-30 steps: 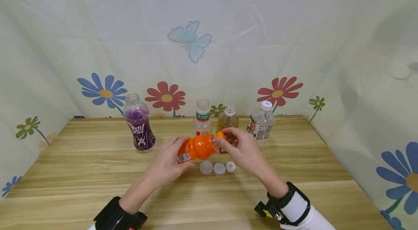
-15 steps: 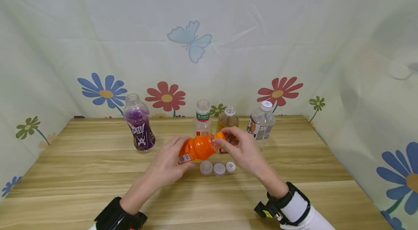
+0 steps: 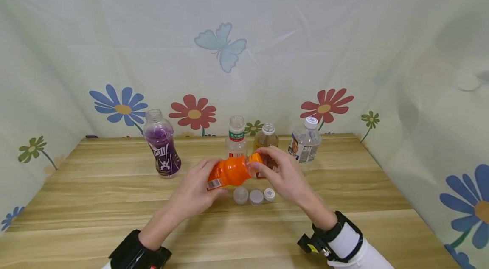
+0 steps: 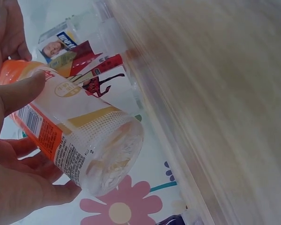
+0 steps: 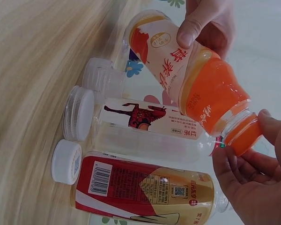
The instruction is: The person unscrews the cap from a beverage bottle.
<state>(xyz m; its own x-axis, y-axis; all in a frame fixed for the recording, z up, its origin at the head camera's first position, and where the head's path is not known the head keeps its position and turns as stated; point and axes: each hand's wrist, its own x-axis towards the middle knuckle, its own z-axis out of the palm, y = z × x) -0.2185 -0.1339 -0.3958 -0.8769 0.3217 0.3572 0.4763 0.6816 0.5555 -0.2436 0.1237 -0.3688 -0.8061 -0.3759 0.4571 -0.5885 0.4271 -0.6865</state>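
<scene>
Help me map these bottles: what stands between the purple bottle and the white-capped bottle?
The head view shows the clear green-banded bottle and the amber bottle, partly covered by the held orange bottle.

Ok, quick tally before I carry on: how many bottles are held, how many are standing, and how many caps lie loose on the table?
Held bottle: 1
Standing bottles: 4
Loose caps: 3
Total: 8

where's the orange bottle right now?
Head view, just below centre: the orange bottle is tilted, body in the left hand, orange cap pinched by the right hand; three loose caps show just below.
</scene>
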